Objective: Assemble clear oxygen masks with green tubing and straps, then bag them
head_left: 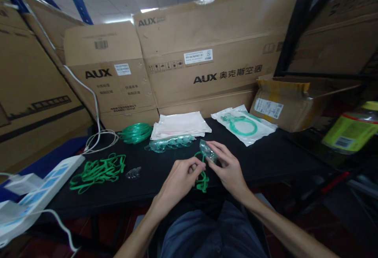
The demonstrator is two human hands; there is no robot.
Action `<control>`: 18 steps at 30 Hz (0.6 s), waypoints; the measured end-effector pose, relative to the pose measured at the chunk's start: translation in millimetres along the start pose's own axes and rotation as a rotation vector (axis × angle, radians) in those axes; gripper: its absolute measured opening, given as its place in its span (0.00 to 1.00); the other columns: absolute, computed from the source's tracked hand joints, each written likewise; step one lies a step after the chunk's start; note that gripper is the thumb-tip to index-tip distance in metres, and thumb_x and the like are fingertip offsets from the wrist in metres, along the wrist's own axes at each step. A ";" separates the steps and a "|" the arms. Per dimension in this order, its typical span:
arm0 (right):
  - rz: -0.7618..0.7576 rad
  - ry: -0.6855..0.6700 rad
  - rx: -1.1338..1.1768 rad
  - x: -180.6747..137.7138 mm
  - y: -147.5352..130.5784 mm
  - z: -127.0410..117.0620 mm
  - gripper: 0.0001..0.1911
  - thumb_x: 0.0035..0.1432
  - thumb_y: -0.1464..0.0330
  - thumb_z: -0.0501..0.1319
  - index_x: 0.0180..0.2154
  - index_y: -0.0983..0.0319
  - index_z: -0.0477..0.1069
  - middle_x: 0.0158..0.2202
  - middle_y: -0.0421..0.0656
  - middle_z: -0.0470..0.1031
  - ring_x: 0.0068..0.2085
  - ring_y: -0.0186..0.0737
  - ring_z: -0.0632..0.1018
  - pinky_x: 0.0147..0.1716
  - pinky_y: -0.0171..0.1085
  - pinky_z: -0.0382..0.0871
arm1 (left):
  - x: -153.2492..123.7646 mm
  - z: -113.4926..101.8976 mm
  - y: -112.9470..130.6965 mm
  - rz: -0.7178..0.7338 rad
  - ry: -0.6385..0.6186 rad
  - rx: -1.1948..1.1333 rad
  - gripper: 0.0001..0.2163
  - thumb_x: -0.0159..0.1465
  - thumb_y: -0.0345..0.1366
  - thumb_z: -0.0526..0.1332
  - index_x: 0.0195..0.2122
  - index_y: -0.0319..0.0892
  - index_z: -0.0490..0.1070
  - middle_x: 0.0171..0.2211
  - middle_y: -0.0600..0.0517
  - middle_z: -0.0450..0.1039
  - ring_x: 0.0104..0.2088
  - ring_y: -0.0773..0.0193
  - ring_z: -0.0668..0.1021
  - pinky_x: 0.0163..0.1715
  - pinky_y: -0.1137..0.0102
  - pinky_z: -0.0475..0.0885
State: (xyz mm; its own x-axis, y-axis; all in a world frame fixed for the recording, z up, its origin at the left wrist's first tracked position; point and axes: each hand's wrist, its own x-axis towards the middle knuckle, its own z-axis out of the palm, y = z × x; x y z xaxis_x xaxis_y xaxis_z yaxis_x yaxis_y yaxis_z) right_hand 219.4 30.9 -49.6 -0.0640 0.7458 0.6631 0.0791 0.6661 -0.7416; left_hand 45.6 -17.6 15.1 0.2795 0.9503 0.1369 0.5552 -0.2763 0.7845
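My right hand (228, 165) grips a clear greenish plastic face mask (207, 150) between thumb and fingers. Close beside it, my left hand (186, 175) pinches a green elastic strap (202, 183), which loops up to the mask and dangles below my fingers. Whether the strap passes through the mask is hidden. On the black table to the left lie a heap of green elastic straps (100, 172) and a small pile of thin metal strips (134, 172). Beyond my hands rests a row of nested clear masks (169, 143).
A coil of green tubing (136, 133) and stacked white pouches (183, 123) lie behind. Back right are a bag with a mask and tubing (243, 126), an open carton (280, 106) and a yellow-labelled bottle (350, 132). A power strip (44, 195) runs along the left; cardboard boxes (212, 41) wall the back.
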 end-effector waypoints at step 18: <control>0.211 0.103 0.123 1.4 8.2 0.2 0.23 0.57 0.60 0.70 0.55 0.55 0.78 0.56 0.46 0.72 0.57 0.46 0.76 0.56 0.40 0.75 | -67.2 -128.7 10.8 -0.117 0.658 0.266 0.18 0.64 0.54 0.62 0.40 0.44 0.79 0.25 0.56 0.76 0.26 0.65 0.76 0.28 0.73 0.69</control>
State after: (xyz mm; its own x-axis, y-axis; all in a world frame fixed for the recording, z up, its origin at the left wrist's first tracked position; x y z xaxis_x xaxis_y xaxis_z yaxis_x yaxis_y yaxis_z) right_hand 219.8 37.4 -54.8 0.0434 0.8680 0.4947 -0.0416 0.4964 -0.8671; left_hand -68.0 -66.0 92.2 -0.2769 0.8423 0.4625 0.7479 -0.1133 0.6541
